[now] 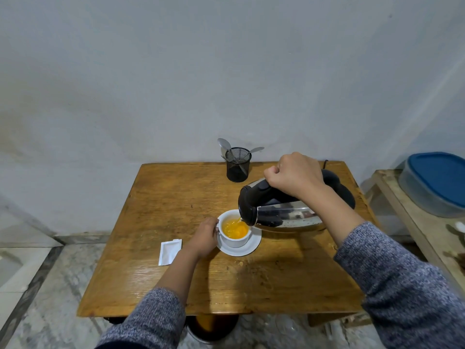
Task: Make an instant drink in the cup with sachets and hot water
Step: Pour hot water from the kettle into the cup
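**Pouring hot water into the cup**

I'm tipping the kettle (pixel 289 210) with my right hand (pixel 294 176), fingers wrapped tight around its black handle, spout hanging just over the right rim of the cup (pixel 235 229). A thin stream is dropping from the spout into the cup. Liquid inside is showing orange-yellow, so I'm judging the sachet powder is already in and dissolving.

The cup is sitting on a white saucer (pixel 251 245), and I'm using it as the landmark. My left hand (pixel 205 235) is touching the cup's left side, fingers curled against the wall where the handle seems to be; I'm steadying it, though I can't tell if the fingers are closing through a handle. Left of the cup, lying flat on the surface (pixel 163 197), is a white sachet (pixel 168 253) with a torn-off strip just beside its top edge. It looks opened. Behind the cup, at the far edge of the surface, a black mesh holder (pixel 237 165) is carrying spoons (pixel 225 144).

Step in hand: filling with water, roughly mid-fill by the level showing. Next move, as I'm judging it: levelling the kettle before the liquid nears the rim, setting it down to the right of the cup, then reaching behind the cup for a spoon to stir. Care needed: hot water, a shallow cup, splashing near my left fingers.
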Motion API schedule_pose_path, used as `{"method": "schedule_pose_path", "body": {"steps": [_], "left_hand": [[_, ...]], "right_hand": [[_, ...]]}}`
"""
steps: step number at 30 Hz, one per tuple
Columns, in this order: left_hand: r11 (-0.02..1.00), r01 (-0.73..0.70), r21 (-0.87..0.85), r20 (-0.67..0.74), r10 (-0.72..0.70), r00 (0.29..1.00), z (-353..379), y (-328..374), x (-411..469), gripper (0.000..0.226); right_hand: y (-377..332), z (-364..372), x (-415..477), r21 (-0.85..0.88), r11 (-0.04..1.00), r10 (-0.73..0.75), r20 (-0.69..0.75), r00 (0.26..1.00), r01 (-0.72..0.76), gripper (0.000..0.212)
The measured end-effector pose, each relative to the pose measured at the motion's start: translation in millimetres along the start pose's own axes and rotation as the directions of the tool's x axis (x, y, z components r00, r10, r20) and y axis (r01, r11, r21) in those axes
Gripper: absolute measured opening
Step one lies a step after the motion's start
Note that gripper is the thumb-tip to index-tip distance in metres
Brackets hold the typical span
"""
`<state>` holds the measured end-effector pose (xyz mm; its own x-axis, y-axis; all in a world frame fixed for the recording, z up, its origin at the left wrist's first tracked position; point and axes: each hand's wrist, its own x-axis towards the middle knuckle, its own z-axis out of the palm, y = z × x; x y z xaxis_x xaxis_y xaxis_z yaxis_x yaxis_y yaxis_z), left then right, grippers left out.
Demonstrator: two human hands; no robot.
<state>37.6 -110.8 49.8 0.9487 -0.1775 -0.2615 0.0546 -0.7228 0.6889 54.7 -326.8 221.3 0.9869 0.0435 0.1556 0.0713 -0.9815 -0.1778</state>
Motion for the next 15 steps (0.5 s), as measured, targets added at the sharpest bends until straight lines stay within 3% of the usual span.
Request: {"method": "schedule_pose_path", "body": {"steps": [15], "left_hand": [[1.0, -0.002, -0.003, 0.001, 0.002, 1.0, -0.8, 0.0, 1.2, 0.028]], "right_hand": [[-3.1, -3.8, -2.0, 0.004, 1.0, 0.006, -0.008, 1.0, -0.006, 0.041]]}}
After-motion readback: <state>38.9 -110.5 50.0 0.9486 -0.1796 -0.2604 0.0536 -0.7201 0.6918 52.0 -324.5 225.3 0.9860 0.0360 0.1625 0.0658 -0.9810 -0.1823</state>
